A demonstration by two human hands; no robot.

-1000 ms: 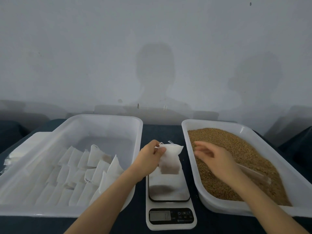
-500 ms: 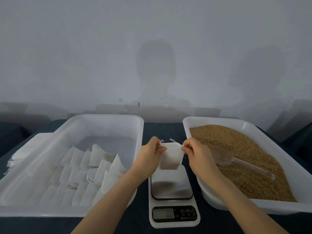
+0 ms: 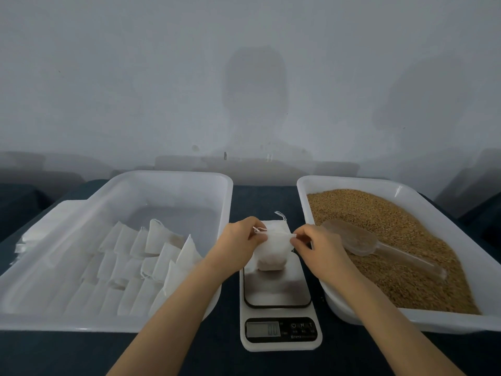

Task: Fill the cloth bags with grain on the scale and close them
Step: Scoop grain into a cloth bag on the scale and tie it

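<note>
The right hand (image 3: 317, 246) has left the scoop (image 3: 352, 237) lying in the grain (image 3: 401, 234) and joined the left hand (image 3: 238, 240). Both hands' fingers (image 3: 298, 238) now pinch the mouth of the cloth bag (image 3: 272, 253), which sits on the scale (image 3: 276, 293) mid-worktop near the front edge. Filling looks done and closing is starting.

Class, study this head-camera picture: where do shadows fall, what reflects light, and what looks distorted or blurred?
Head view throughout: two soft shadows fall on the wall; the steel top of the scale gives a pale reflection below the cloth bag; the rim of the bag tray bows from the wide-angle lens; the display digits are blurred.
</note>
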